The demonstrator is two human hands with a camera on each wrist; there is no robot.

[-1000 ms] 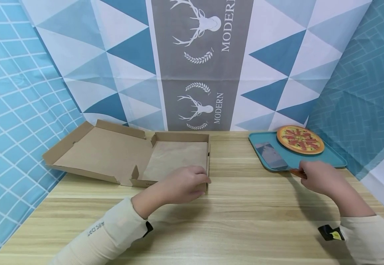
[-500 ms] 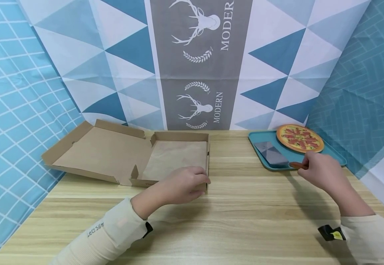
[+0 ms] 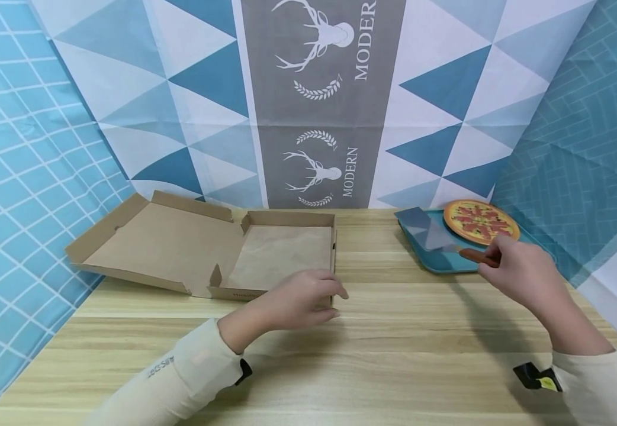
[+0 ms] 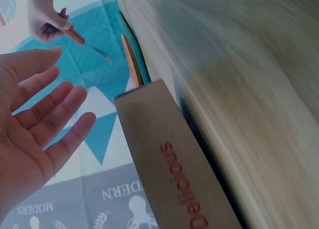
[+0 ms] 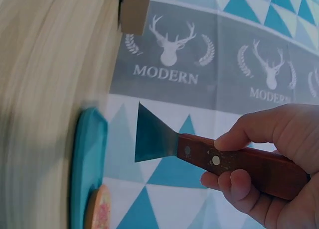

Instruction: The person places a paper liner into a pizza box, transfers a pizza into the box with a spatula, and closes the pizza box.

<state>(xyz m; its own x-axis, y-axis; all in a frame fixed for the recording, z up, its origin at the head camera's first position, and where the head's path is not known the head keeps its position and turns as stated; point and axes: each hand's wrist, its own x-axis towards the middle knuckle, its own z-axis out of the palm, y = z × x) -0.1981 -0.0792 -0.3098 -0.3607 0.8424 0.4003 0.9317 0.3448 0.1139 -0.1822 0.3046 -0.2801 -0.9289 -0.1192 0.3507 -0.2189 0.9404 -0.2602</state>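
A flat scraper (image 5: 199,152) is held up in the air at the right of the head view, over the near left part of a blue-green tray (image 3: 447,261). It is likely not heavy. Its thin blade (image 5: 154,139) looks stiff and smooth, so food may slide on it. Its handle (image 5: 271,174) looks like hard wood, so it should not be hurt by a firm squeeze. It is best held by that handle, with the blade kept free.

The handle is pinched by the right grip (image 3: 521,269): in the right wrist view, the thumb is laid on top and the fingers are curled underneath. Nothing is touched by the blade there.

The left grip (image 4: 37,127) is spread loosely and nothing is held in it. In the left wrist view, a gap is seen between it and the cardboard box (image 4: 172,164), which is just beside it.

On the tray, at the upper right of the head view, a round pizza (image 3: 481,222) is seen. It is not touched by any finger.
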